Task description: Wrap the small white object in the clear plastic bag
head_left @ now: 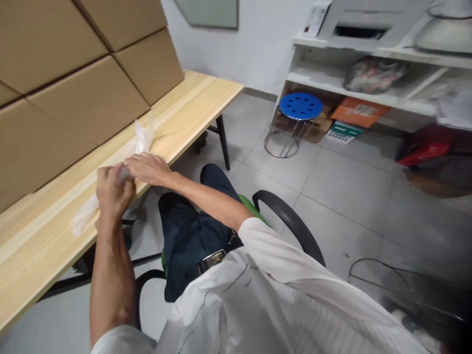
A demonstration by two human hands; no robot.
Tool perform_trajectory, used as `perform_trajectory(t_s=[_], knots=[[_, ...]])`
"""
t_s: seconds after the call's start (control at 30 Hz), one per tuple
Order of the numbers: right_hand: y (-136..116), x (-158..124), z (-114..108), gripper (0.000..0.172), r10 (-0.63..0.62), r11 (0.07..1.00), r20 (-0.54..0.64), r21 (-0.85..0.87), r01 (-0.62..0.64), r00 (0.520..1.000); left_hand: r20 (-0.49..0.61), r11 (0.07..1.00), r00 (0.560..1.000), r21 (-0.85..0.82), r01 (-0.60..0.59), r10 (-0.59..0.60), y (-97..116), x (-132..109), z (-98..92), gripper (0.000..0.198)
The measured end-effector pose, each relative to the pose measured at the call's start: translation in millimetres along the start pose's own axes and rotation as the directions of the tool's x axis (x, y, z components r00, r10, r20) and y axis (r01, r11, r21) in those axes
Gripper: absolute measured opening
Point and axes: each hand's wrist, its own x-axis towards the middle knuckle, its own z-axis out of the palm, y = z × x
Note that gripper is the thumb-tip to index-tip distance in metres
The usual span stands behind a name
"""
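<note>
A thin, translucent plastic bag (143,135) is bunched up over the wooden table, with one end beyond my hands and another hanging down at the lower left. My left hand (113,191) is closed round its gathered middle. Pressed close beside it, my right hand (149,168) has its fingers closed on the same plastic. The hands meet near the table's front edge. What lies inside the plastic, if anything, cannot be made out.
Stacked cardboard boxes (88,98) stand along the back of the light wooden table (206,91). A blue stool (301,105) is near white shelves (313,73) at the right. A black chair armrest (295,221) curves beside my body.
</note>
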Motion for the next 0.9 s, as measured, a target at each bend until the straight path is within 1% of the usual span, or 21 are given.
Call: perform_trajectory(t_s=[0.07,0.13,0.2,0.3,0.37,0.43,0.53,0.6,0.77,0.9], knots=[[-1.6,-2.9,-0.3,0.03,0.0,1.0,-0.001,0.024,0.0,1.0,0.036,0.999,0.999,0.047,0.018,-0.02,-0.1,0.2,1.5,0.069],[-2.3,-6.0,2.1,0.032,0.032,0.999,0.003,0.027,-0.032,0.999,0.068,0.995,0.996,0.082,0.059,-0.065,2.5,0.4,3.2,0.068],[-1.5,-8.4,6.8,0.034,0.036,0.999,-0.001,0.001,-0.036,0.999,0.069,0.993,0.995,0.092,0.071,-0.078,5.8,0.7,5.5,0.059],[2.0,-10.7,14.9,0.037,0.057,0.998,-0.04,-0.002,-0.057,0.998,0.065,0.992,0.997,0.12,0.044,-0.052,10.7,0.7,8.5,0.039],[5.1,-12.5,18.6,0.041,0.079,0.997,-0.095,0.004,-0.079,0.992,0.082,0.986,0.994,0.158,0.057,-0.071,15.0,-0.2,9.0,0.034],[8.4,-14.7,20.4,0.045,0.085,0.996,-0.139,0.008,-0.085,0.987,0.082,0.979,0.991,0.18,0.093,-0.109,20.4,-1.7,8.4,0.036],[12.6,-17.6,21.6,0.05,0.1,0.995,-0.18,0.006,-0.1,0.979,0.058,0.974,0.991,0.2,0.106,-0.12,26.8,-3.9,8.4,0.047],[14.6,-18.3,22.7,0.053,0.101,0.995,-0.197,0.004,-0.103,0.975,0.031,0.97,0.991,0.209,0.121,-0.13,27.6,-4.5,10.1,0.05],[15.8,-17.4,26.5,0.057,0.11,0.993,-0.216,-0.016,-0.116,0.97,-0.032,0.968,0.985,0.185,0.17,-0.167,22.4,-5.9,15.9,0.047],[17.6,-17.6,30.2,0.057,0.098,0.994,-0.231,-0.02,-0.105,0.968,-0.018,0.973,0.985,0.152,0.172,-0.171,21.1,-9.5,15.8,0.041]])
